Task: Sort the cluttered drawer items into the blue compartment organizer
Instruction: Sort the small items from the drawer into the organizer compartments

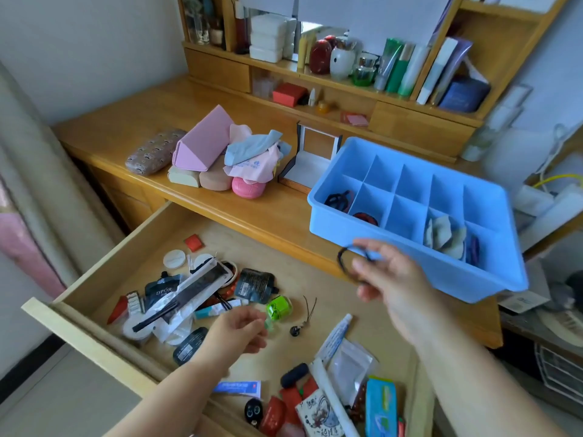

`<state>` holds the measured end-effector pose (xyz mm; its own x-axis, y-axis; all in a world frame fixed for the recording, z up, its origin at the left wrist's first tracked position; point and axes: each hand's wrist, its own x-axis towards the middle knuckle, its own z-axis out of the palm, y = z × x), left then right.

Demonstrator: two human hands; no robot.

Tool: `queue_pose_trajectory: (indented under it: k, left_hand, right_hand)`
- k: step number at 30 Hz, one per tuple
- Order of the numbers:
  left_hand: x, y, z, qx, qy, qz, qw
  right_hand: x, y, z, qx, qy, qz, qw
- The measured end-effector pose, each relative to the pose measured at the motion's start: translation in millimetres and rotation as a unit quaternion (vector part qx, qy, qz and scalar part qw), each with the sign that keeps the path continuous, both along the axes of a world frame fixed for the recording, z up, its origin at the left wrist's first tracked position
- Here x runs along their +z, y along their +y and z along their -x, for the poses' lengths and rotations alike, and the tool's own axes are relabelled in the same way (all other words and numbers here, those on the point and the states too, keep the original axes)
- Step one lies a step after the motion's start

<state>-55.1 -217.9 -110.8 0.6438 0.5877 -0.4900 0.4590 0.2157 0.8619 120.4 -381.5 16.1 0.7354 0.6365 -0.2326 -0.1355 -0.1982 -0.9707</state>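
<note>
Sorting is at an early stage, as I judge it: the blue organizer (419, 244) on the counter (157, 121) holds dark hair ties in its near-left compartment, something red and black in the next one, and pale pads with a purple item toward its right end; the other compartments look bare. Most of the clutter remains in the open drawer (104, 263) below the organizer: sachets, tubes, round pads, a green case (279, 307). The right hand (391, 275) pinches a black hair tie (347, 263) in its fingers, just in front of the organizer's near wall; the loop hangs roughly upright, its long axis running up and down. The left hand (236, 332), over the drawer left of the green case, curls its fingers around a small greenish piece (268, 323), too blurred to name.
</note>
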Motion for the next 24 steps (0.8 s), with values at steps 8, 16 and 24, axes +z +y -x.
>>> queue_pose_trajectory:
  k: [8, 16, 24]
  left_hand:
    - [-17.5, 1.7, -0.9, -0.024, 0.039, -0.097, 0.994]
    - [-16.7, 6.2, 3.9, -0.046, 0.057, -0.152, 0.986]
    - [-9.5, -13.2, 2.7, -0.189, 0.077, -0.293, 0.934]
  right_hand:
    - [51.6, 84.5, -96.0, -0.085, -0.325, 0.072, 0.939]
    - [24.1, 106.1, -79.4, 0.121, -0.466, 0.336, 0.810]
    - [8.1, 30.0, -25.7, 0.107, -0.718, 0.093, 0.682]
